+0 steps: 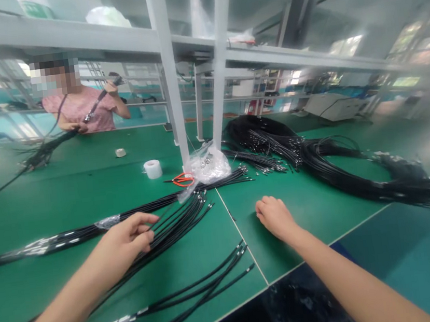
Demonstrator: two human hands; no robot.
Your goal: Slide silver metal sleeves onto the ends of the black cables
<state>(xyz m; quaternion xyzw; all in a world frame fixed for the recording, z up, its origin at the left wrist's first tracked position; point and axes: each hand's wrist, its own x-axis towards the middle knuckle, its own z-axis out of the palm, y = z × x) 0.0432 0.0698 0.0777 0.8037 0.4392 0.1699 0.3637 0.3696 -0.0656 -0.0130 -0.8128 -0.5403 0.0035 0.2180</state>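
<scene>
My left hand [128, 238] is over a loose bundle of black cables [179, 225] with light-coloured tips. Its fingers are half bent, with thumb and forefinger a little apart, and the cables pass under and beside them. On the right, my right hand [274, 216] is closed low over the green tabletop [300, 187]; whatever lies inside the curled fingers is hidden. Nearer the front edge are several separate black cables [198, 283] with white labels. Behind my left hand runs another bundle of cables [78, 234], wrapped with clear film and white labels.
Orange-handled pliers [181, 179] and a clear bag of small metal parts [210, 164] lie by the white shelf posts [169, 83]. Left of them stands a white tape roll [153, 169]. Large black cable coils [330, 173] lie right. A co-worker [87, 109] handles cables across the table.
</scene>
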